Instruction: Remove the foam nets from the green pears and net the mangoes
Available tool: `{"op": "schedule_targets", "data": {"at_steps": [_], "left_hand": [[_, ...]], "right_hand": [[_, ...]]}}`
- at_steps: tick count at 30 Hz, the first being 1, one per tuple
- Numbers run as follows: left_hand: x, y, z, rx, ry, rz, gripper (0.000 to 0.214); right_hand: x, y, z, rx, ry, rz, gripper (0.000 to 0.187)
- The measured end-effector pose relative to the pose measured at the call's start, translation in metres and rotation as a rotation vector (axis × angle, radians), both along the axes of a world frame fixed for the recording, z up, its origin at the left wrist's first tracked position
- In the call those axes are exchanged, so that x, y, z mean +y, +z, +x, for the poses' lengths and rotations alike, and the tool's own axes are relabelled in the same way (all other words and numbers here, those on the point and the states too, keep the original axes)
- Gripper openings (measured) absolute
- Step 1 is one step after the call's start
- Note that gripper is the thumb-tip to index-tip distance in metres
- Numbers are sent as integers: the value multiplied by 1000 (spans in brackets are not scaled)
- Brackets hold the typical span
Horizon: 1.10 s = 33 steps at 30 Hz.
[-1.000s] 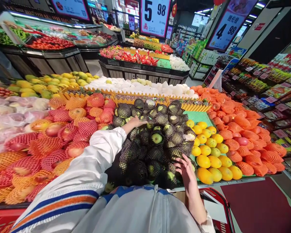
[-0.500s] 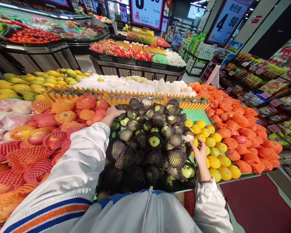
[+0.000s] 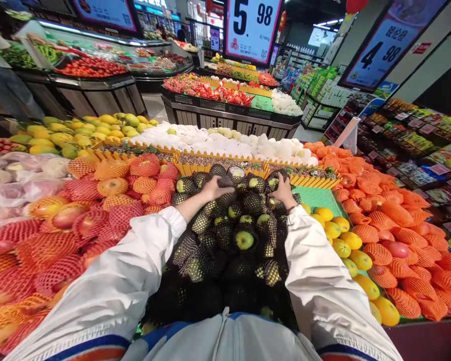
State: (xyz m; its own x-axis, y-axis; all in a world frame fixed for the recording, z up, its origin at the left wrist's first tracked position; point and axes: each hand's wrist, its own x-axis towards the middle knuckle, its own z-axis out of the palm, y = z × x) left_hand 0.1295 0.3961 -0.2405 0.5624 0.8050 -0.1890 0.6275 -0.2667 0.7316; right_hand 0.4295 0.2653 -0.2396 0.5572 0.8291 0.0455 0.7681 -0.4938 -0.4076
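A heap of green fruit in black foam netting point(image 3: 244, 235) fills the middle of the produce stand in front of me. Both my arms reach over it in white sleeves. My left hand point(image 3: 212, 189) curls round a netted fruit at the far end of the heap. My right hand point(image 3: 284, 192) rests closed over another netted fruit beside it, near the yellow picket divider point(image 3: 308, 179).
Red and orange netted fruit point(image 3: 97, 210) lies left of the heap. Bare yellow oranges point(image 3: 346, 240) and orange-netted fruit point(image 3: 391, 215) lie on the right. White netted fruit point(image 3: 225, 143) sits beyond the divider. Price signs point(image 3: 252, 27) hang overhead. More stands and an aisle lie behind.
My right hand has moved from the near right edge of the heap, by the oranges, up to its far end. My left hand has shifted right along the far row.
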Motion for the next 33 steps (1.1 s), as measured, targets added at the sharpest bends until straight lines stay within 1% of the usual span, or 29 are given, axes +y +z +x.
{"op": "schedule_targets", "data": {"at_steps": [2,4,6,8,9,11,13,15,16,18,20,21,23,24,25,26,27,28,29,30,31,32,33], "left_hand": [[-11,-9,14,40,-138,-70,111],[-16,-16,23,76,-238,-98,120],[-13,-17,26,95,-283,-80,128],[-5,-14,25,112,-299,-55,131],[1,-11,23,119,-308,-47,130],[12,-4,16,119,-331,-33,119],[22,5,7,106,-349,-21,100],[28,18,-2,102,-345,-11,81],[29,27,-6,104,-332,-2,75],[27,50,-19,85,-314,27,66],[17,79,-40,35,-339,85,57],[9,94,-54,21,-345,114,55],[-16,122,-92,23,-329,147,55],[-30,131,-114,18,-316,152,56],[-46,137,-138,9,-303,155,55],[-62,139,-162,-4,-273,144,54],[-79,136,-186,-23,-244,129,53],[-95,128,-209,-35,-220,95,54],[-111,118,-229,-49,-188,54,56],[-126,104,-246,-56,-168,10,57],[-140,88,-259,-56,-152,-25,55],[-154,70,-268,-62,-128,-52,53],[-168,52,-273,-76,-100,-61,50]], "right_hand": [[17,-5,1,5,-16,-59,109],[23,-8,3,1,-28,-73,103],[20,-7,6,-23,-31,-74,95],[11,-2,8,-57,-28,-48,89],[4,1,9,-69,-18,-24,89],[-10,4,9,-71,45,13,90],[-23,2,6,-32,192,-13,96],[-32,-5,1,22,319,-90,100],[-36,-8,-2,45,348,-111,102],[-41,-14,-7,71,330,-108,109],[-47,-11,-13,65,273,-93,120],[-52,-6,-17,49,256,-81,123],[-68,12,-31,-4,252,-20,120],[-79,24,-42,-29,276,35,115],[-94,36,-55,-44,316,98,109],[-112,47,-71,-46,367,155,103],[-132,56,-89,-28,425,197,97],[-153,63,-107,18,491,228,92],[-174,66,-126,91,560,241,86],[-195,64,-144,178,622,219,80],[-215,59,-161,257,656,160,75],[-232,49,-177,316,682,63,75],[-247,37,-192,347,680,-43,79]]}}
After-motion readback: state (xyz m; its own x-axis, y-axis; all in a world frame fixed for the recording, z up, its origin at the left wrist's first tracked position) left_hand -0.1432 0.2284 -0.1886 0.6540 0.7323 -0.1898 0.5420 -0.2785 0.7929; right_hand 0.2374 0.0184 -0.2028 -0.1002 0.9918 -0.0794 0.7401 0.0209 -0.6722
